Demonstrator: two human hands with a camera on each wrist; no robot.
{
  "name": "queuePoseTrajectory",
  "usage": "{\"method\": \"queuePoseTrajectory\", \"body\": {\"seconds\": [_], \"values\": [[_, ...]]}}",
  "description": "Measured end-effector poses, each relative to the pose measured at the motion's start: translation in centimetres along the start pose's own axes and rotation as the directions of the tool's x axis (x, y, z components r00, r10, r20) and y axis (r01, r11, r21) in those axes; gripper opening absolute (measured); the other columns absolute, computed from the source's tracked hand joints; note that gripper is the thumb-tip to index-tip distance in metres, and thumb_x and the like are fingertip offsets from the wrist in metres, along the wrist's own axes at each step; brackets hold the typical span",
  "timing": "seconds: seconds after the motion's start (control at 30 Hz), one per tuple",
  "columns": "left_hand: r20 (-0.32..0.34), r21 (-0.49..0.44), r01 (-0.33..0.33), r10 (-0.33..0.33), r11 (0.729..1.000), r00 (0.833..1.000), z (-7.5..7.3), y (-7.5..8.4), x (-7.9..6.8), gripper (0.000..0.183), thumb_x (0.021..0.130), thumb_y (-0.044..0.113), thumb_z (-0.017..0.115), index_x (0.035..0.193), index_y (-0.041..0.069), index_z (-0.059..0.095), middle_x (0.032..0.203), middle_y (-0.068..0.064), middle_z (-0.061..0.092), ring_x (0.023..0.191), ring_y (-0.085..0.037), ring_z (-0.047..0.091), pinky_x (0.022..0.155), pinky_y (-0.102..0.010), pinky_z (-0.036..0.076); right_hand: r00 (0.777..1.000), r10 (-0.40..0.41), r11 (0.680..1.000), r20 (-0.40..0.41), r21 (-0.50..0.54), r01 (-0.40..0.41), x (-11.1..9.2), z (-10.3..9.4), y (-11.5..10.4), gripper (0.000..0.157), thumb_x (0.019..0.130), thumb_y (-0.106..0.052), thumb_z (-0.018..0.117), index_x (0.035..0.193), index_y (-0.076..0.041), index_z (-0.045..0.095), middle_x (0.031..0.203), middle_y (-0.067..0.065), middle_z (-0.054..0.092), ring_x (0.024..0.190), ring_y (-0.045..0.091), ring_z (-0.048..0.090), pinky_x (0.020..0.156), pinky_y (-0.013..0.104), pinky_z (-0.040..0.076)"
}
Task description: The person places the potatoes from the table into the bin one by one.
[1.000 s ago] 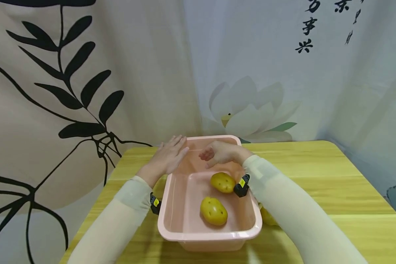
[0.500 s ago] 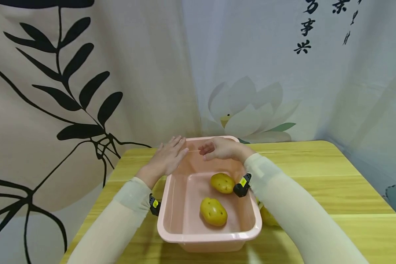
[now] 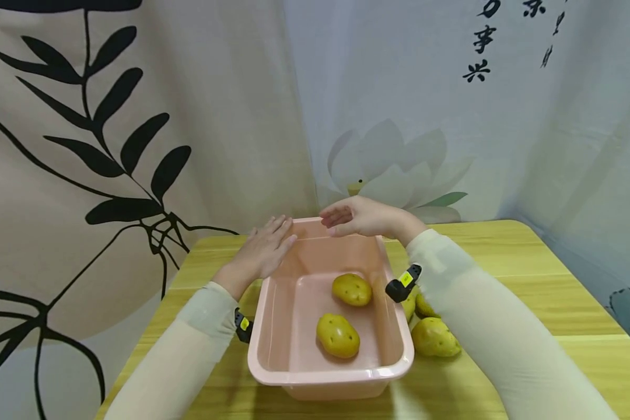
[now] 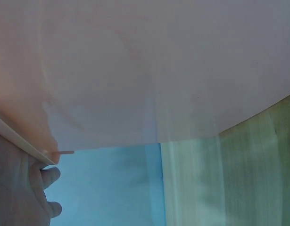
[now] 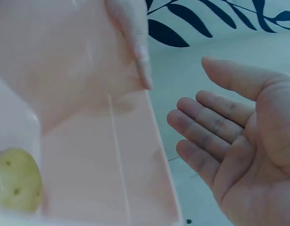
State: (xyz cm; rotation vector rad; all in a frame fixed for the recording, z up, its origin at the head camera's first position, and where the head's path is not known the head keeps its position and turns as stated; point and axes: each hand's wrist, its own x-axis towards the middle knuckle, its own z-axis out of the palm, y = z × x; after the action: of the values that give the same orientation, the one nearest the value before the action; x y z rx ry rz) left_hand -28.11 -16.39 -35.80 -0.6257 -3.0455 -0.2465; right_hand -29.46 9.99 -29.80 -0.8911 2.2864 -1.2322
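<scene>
A pink plastic basin (image 3: 307, 315) stands on the table with two yellow potatoes lying in it, one potato (image 3: 352, 290) farther back and another potato (image 3: 338, 336) nearer the front. My left hand (image 3: 259, 251) rests on the basin's far left rim, fingers straight. Above the far right rim hovers my right hand (image 3: 370, 217), holding nothing. In the right wrist view the fingers of the right hand (image 5: 239, 136) are loosely bent with the palm bare, and a potato (image 5: 16, 181) shows inside the basin. The left wrist view mostly shows the basin's outer wall (image 4: 111, 80).
Several more potatoes (image 3: 434, 337) lie on the wooden table (image 3: 504, 280) against the basin's right side, partly behind the right sleeve. A printed curtain (image 3: 231, 116) hangs behind the table's far edge.
My right hand has risen out of the basin and moved right, uncovering more of the potatoes beside it. The left hand stays on the rim; the two potatoes inside lie still.
</scene>
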Motion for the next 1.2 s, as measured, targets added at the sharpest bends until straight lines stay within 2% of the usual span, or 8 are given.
{"method": "queuePoseTrajectory", "body": {"seconds": [0.27, 0.47, 0.73, 1.0, 1.2], "values": [[0.015, 0.013, -0.002, 0.001, 1.000, 1.000, 0.1, -0.1, 0.0, 0.062, 0.096, 0.053, 0.014, 0.148, 0.018, 0.011, 0.152, -0.004, 0.007, 0.138, -0.025, 0.004, 0.106, -0.055, 0.004, 0.999, -0.036, 0.999, -0.007, 0.018, 0.036, -2.2, -1.0, 0.0, 0.046, 0.086, -0.017, 0.065, 0.128, -0.009, 0.050, 0.122, 0.004, 0.056, 0.113, 0.020, 0.052, 0.092, 0.031, 0.043], [-0.002, 0.012, -0.008, 0.008, 1.000, 1.000, 0.1, -0.1, -0.1, 0.061, 0.097, 0.051, 0.016, 0.148, 0.018, 0.013, 0.152, -0.005, 0.010, 0.138, -0.026, 0.005, 0.106, -0.055, 0.004, 0.999, -0.046, 0.998, -0.027, -0.042, 0.045, -3.9, -1.2, -0.3, 0.046, 0.085, -0.023, 0.065, 0.128, -0.014, 0.051, 0.122, -0.001, 0.056, 0.113, 0.015, 0.052, 0.094, 0.031, 0.041], [-0.005, 0.009, -0.005, 0.005, 1.000, 1.000, -0.2, -0.1, -0.2, 0.066, 0.095, 0.056, 0.012, 0.148, 0.018, 0.013, 0.152, -0.005, 0.008, 0.138, -0.026, 0.005, 0.106, -0.055, 0.004, 0.994, -0.107, 0.990, -0.030, -0.092, 0.104, -6.2, -1.8, -0.7, 0.046, 0.086, -0.026, 0.065, 0.128, -0.014, 0.051, 0.124, 0.000, 0.055, 0.116, 0.017, 0.049, 0.098, 0.037, 0.037], [0.006, 0.012, -0.012, 0.012, 1.000, 1.000, -0.2, 0.1, -0.2, 0.064, 0.096, 0.054, 0.013, 0.148, 0.018, 0.012, 0.152, -0.004, 0.006, 0.138, -0.027, 0.004, 0.106, -0.055, 0.003, 0.994, -0.087, 0.994, -0.072, -0.076, 0.081, -8.9, -2.4, -0.3, 0.052, 0.086, -0.028, 0.065, 0.131, -0.011, 0.048, 0.126, -0.001, 0.054, 0.117, 0.017, 0.049, 0.095, 0.034, 0.040], [0.003, 0.009, -0.007, 0.007, 1.000, 1.000, -0.1, 0.1, -0.3, 0.064, 0.095, 0.055, 0.013, 0.148, 0.018, 0.013, 0.152, -0.002, 0.006, 0.138, -0.027, 0.004, 0.106, -0.055, 0.003, 0.991, -0.101, 0.994, -0.092, -0.057, 0.096, -10.7, -2.9, 0.4, 0.048, 0.086, -0.023, 0.065, 0.131, -0.016, 0.048, 0.128, 0.000, 0.053, 0.118, 0.017, 0.048, 0.093, 0.032, 0.041]]}}
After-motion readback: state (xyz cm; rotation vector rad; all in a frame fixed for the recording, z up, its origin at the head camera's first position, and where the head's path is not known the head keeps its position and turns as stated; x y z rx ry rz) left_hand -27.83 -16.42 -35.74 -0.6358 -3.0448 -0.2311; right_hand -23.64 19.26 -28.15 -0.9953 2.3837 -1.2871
